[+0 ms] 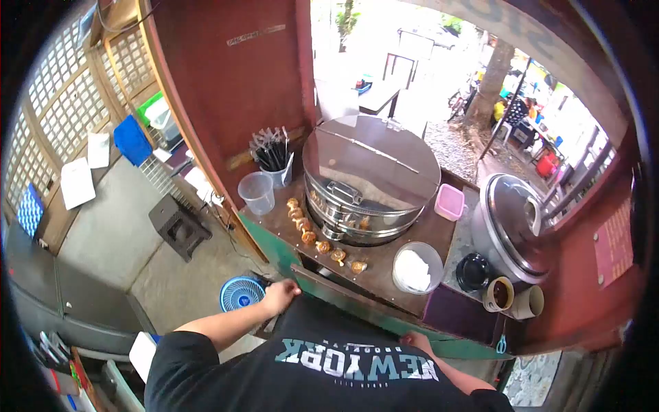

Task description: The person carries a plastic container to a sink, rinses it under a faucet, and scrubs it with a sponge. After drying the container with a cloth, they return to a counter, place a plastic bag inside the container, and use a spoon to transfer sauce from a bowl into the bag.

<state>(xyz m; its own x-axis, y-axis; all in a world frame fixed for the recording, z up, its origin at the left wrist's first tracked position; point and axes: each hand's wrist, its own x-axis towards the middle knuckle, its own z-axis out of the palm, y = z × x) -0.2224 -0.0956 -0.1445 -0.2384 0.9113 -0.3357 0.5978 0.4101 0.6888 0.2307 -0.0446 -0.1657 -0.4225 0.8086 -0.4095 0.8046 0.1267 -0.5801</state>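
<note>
My left hand (281, 297) is closed at the counter's front edge, beside the hem of the black shirt (288, 336); its fingers look curled on the cloth. Low on the right, my right hand (417, 341) is at the shirt's other side, mostly hidden by the shirt, its fingers hard to make out. In front of both hands, several small wrapped items (308, 237) lie in a curved row on the brown counter (371, 281). Behind them stands a large round steel pot (367, 182) with a shiny lid. A clear tub with white contents (413, 269) sits right of the row.
A clear plastic cup (257, 193) and a cup of wrapped utensils (276, 158) stand left. A pink container (449, 202), a large lidded cooker (511, 223), a black bowl (473, 272) and cups (499, 294) are right. A blue fan (241, 294) and dark stool (180, 226) stand on the floor.
</note>
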